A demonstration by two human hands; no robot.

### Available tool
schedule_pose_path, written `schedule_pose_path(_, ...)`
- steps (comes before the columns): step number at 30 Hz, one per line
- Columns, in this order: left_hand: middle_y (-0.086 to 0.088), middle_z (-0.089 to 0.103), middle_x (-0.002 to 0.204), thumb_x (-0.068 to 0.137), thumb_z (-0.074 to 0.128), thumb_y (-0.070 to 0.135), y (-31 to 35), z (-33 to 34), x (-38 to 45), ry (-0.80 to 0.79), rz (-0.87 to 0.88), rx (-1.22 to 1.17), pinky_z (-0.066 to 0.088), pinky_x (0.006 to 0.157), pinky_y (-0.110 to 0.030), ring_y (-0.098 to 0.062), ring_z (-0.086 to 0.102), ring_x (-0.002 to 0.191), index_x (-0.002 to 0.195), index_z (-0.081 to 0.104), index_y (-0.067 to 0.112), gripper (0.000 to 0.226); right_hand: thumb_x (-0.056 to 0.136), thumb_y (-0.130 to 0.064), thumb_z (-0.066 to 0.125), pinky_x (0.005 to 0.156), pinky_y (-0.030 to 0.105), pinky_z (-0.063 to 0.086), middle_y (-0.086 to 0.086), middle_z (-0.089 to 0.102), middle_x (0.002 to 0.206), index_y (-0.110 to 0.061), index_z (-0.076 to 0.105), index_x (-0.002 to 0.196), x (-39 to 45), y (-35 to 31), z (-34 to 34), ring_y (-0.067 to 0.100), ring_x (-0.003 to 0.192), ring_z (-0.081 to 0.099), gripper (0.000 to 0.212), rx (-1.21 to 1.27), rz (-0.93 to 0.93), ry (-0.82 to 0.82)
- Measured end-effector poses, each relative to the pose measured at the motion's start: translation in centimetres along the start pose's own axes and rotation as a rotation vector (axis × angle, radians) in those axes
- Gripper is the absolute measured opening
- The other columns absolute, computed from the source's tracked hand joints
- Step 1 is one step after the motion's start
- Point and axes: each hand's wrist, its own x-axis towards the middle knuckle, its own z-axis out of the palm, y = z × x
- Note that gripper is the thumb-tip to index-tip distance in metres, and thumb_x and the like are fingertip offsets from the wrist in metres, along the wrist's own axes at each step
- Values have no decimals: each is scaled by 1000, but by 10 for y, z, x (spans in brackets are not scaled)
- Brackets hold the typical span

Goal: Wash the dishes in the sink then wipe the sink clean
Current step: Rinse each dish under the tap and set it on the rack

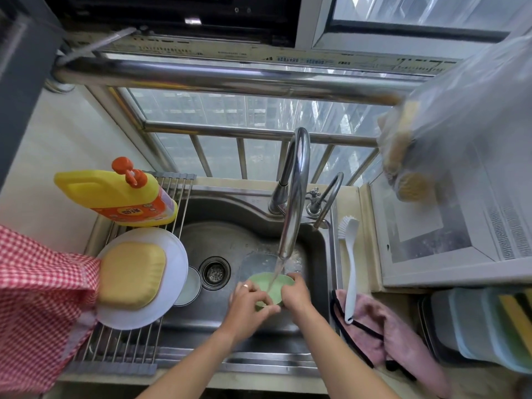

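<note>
Both hands [270, 298] grip a smooth round green bowl [273, 285].

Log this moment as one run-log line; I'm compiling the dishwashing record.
step: rinsing | item: green bowl under faucet stream | left hand: holds bowl | right hand: holds bowl | sink: not wiped

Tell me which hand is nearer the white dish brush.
Right. The right hand grips the green bowl on the side toward the white dish brush; the left hand holds the bowl's far side.
</note>
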Motion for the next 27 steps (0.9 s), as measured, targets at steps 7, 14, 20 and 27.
schedule_pose_path(7, -11, 52, 129, 87, 60, 9, -5, -8, 7, 273, -476, -104, 44, 97, -38, -33, 51, 117, 125, 51, 13, 39, 82, 12, 37, 55, 28, 57, 5, 68, 104, -38, 59, 106, 0, 13, 2, 23, 87, 69, 59, 70, -152, -8)
schedule_pose_path(14, -10, 72, 95, 85, 31, -18, -7, -9, 10, 186, -690, -800, 61, 68, -56, -31, 72, 83, 101, 61, 18, 49, 81, 3, 56, 86, 39, 49, 6, 55, 115, -13, 60, 114, -10, 18, 13, 27, 103, 53, 37, -522, -603, 412)
schedule_pose_path(20, -16, 71, 112, 83, 26, -25, 5, -1, 8, 91, -655, -1057, 61, 68, -49, -34, 70, 96, 120, 57, 23, 68, 95, -7, 53, 109, 32, 37, 9, 42, 143, -21, 48, 147, -13, 14, 28, 29, 132, 41, 54, -694, -635, -6)
schedule_pose_path(27, -21, 71, 102, 77, 24, -27, 1, -9, 12, 139, -665, -1219, 59, 64, -45, -36, 67, 85, 121, 57, 19, 73, 75, -9, 41, 100, 35, 42, 6, 57, 118, -21, 65, 117, -18, 30, 32, 26, 113, 51, 50, -807, -779, -347)
